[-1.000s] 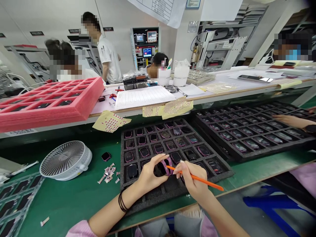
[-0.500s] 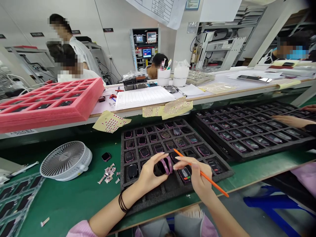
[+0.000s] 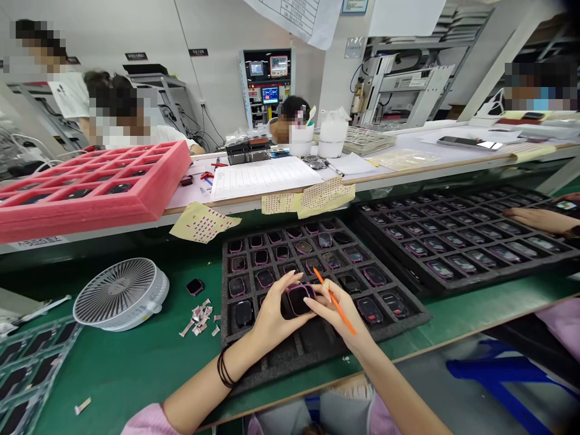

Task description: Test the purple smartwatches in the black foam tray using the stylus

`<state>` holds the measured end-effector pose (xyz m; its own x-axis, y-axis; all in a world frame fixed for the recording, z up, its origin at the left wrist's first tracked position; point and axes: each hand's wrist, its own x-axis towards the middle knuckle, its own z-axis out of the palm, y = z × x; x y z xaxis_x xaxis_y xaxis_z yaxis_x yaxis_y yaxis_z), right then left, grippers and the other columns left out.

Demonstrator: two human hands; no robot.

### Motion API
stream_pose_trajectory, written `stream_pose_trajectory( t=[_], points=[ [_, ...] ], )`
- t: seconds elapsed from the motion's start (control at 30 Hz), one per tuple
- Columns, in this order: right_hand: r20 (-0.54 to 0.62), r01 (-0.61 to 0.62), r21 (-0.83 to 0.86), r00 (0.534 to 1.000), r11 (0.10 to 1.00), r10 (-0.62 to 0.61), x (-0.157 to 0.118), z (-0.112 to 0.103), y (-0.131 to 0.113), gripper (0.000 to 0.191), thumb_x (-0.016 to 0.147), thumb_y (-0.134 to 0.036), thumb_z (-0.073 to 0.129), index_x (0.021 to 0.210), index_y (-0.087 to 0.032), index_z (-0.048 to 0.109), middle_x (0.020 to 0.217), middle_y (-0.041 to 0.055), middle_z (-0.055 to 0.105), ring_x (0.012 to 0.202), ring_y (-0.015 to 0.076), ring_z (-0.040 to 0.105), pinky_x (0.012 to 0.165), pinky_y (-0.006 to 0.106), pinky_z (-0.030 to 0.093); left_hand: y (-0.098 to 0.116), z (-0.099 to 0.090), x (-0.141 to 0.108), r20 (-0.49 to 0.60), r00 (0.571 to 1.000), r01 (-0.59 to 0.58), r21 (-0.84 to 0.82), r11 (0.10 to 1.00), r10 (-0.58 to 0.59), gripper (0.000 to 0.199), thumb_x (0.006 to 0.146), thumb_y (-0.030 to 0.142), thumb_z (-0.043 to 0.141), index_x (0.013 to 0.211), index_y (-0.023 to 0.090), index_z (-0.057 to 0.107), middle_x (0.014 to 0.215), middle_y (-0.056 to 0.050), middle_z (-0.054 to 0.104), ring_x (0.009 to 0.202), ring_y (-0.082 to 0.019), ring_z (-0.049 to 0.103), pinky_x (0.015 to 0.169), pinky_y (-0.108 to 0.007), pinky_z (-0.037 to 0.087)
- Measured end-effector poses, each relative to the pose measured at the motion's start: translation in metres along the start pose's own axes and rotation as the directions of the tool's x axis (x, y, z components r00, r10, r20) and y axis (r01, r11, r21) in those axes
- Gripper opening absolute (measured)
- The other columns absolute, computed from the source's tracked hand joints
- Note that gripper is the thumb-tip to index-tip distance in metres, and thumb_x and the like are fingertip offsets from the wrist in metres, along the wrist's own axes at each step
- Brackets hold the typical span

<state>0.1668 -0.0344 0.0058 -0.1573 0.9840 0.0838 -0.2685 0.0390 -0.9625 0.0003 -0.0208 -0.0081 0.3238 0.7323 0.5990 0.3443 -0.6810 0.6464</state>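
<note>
Over the front part of a black foam tray [image 3: 281,367], my left hand [image 3: 274,314] grips a purple-framed watch body [image 3: 299,300] by its edges, its dark screen facing up. My right hand [image 3: 338,311] has its fingertips on the right side of the same watch body and also holds an orange stick [image 3: 335,301] slanting across the fingers. Rows of similar watch bodies lie in the tray's compartments. Whether a second watch piece is behind the held one is hidden by my fingers.
A round grey fan [image 3: 121,294] stands left, beside a loose watch body [image 3: 195,287] and small strips [image 3: 199,317]. Another black tray [image 3: 423,266] lies right, with another person's hand [image 3: 539,220] over it. A pink foam tray [image 3: 158,187] sits on the shelf.
The watch body between my hands has turned so its screen shows. My right hand has moved left onto it, and the orange stick has shifted left and grown steeper.
</note>
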Motion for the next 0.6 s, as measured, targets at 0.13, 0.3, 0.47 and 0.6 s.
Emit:
stream_pose_trajectory(
  t=[0.13,0.3,0.47,0.6],
  points=[
    [-0.029,-0.021,0.054,0.999,0.998,0.022,-0.002,0.001,-0.005,0.050,0.070,-0.039,0.078,0.066,-0.022,0.031,0.100,0.0062,0.068,0.088,0.0215,0.068,0.081,0.032,0.052,-0.001,0.000,0.000,-0.037,0.999,-0.022,-0.020,1.000,0.021,0.076,0.077,0.035,0.073,0.138,0.024,0.028,0.123,-0.014,0.059,0.108,-0.024,0.061,0.091,-0.042,0.051],
    [-0.065,0.001,-0.011,0.998,1.000,-0.002,-0.004,0.002,-0.005,0.051,0.069,-0.043,0.078,0.066,-0.022,0.031,0.098,0.0073,0.068,0.082,0.0199,0.067,0.078,0.033,0.053,0.002,-0.003,0.001,-0.033,0.999,-0.035,0.021,0.999,0.036,0.074,0.077,0.035,0.073,0.137,0.023,0.030,0.117,-0.013,0.063,0.106,-0.025,0.063,0.093,-0.044,0.049],
    [-0.087,0.025,-0.043,0.996,0.999,-0.028,-0.007,0.000,-0.004,0.044,0.079,-0.048,0.067,0.066,-0.022,0.034,0.096,0.0085,0.066,0.084,0.0208,0.064,0.070,0.034,0.056,0.005,-0.005,0.000,-0.121,0.992,-0.038,0.045,0.998,0.043,0.065,0.077,0.036,0.072,0.131,0.022,0.038,0.111,-0.011,0.065,0.101,-0.023,0.064,0.090,-0.042,0.052],
    [-0.123,0.045,-0.099,0.991,0.994,-0.057,-0.011,-0.002,-0.011,0.046,0.079,-0.051,0.066,0.065,-0.022,0.033,0.098,0.0098,0.065,0.086,0.0225,0.064,0.068,0.034,0.057,0.004,-0.006,0.001,-0.237,0.971,-0.026,0.053,0.998,0.038,0.059,0.078,0.037,0.072,0.126,0.022,0.042,0.108,-0.009,0.064,0.098,-0.022,0.064,0.083,-0.037,0.054]
  ],
)
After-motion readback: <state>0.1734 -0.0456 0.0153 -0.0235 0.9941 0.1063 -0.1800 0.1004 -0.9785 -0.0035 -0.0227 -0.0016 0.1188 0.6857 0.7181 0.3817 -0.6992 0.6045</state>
